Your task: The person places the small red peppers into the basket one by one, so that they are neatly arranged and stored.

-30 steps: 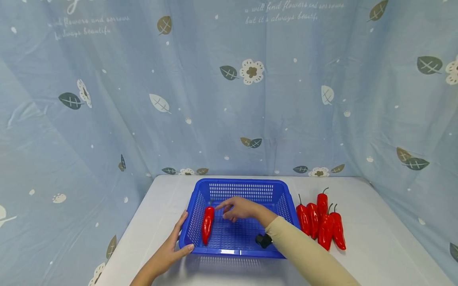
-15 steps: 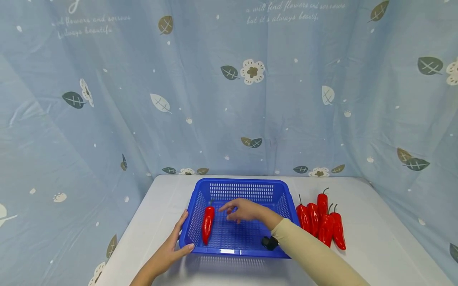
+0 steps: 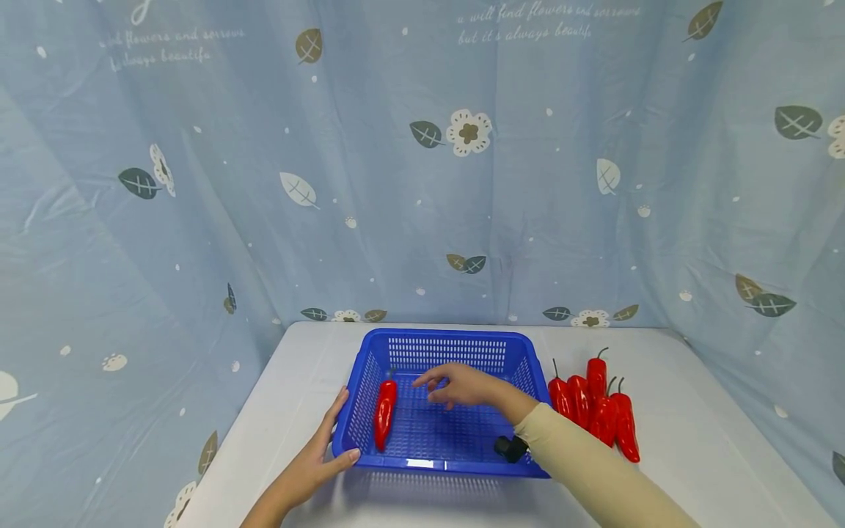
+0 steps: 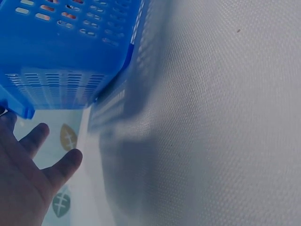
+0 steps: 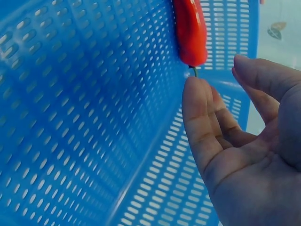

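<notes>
Right hand (image 3: 462, 383): Your hand hangs over the inside of the blue basket (image 3: 436, 334), holding nothing, thumb and fingers apart with a moderate gap, index finger pointing left.
Lone red pepper (image 3: 384, 414): It lies in the basket just left of your right fingertips, apart from them; its long axis runs away from you, across that finger's line, stem end level with the fingertip. Your right hand appears nearer; the basket's left wall parts the pepper from your other hand.
Left hand (image 3: 310, 469): Fingers spread, it touches the basket's left side and near corner.
Five red peppers (image 3: 597, 378): Clustered on the white desk (image 3: 310, 352), they lie right of your right hand, partly behind your sleeve (image 3: 587, 469).
Curtain (image 3: 389, 147): Printed leaves and flowers hang beyond both hands.
</notes>
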Motion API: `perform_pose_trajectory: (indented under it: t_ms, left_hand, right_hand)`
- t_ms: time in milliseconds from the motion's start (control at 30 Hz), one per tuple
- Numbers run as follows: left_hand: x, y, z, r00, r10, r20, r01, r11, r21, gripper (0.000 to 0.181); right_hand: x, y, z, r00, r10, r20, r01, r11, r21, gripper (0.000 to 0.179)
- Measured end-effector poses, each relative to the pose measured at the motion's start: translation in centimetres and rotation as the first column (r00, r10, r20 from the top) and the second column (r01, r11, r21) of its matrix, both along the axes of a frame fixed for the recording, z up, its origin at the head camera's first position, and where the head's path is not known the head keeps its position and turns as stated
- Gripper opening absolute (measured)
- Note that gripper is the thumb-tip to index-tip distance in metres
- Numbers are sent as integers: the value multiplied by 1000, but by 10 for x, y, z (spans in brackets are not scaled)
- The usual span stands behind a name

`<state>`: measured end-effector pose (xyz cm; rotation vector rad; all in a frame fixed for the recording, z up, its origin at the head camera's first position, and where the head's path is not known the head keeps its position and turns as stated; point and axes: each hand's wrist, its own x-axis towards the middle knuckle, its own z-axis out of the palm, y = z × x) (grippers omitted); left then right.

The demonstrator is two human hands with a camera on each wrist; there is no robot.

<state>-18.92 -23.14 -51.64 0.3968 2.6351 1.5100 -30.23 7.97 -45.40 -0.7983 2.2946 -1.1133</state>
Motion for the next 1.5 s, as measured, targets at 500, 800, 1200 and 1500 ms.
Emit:
perform_pose_trajectory:
  t_ms: [500, 800, 1200, 1500]
  left_hand:
    - [-1, 0, 0, 1000, 6, 27, -6, 1000, 4, 95]
    - [-1, 0, 0, 999, 13, 44, -12, 1000, -4, 96]
    - [-1, 1, 0, 997, 23, 68, -22, 1000, -3, 96]
    - [0, 1, 0, 999, 10, 40, -11, 1000, 13, 95]
  right_hand:
    - [2, 27, 12, 997, -68, -38, 68, 998, -5, 29]
    - [-1, 39, 13, 997, -62, -50, 61, 998, -23, 30]
    - [2, 56, 20, 995, -58, -77, 55, 998, -36, 31]
    - [2, 70, 27, 992, -60, -114, 54, 997, -52, 32]
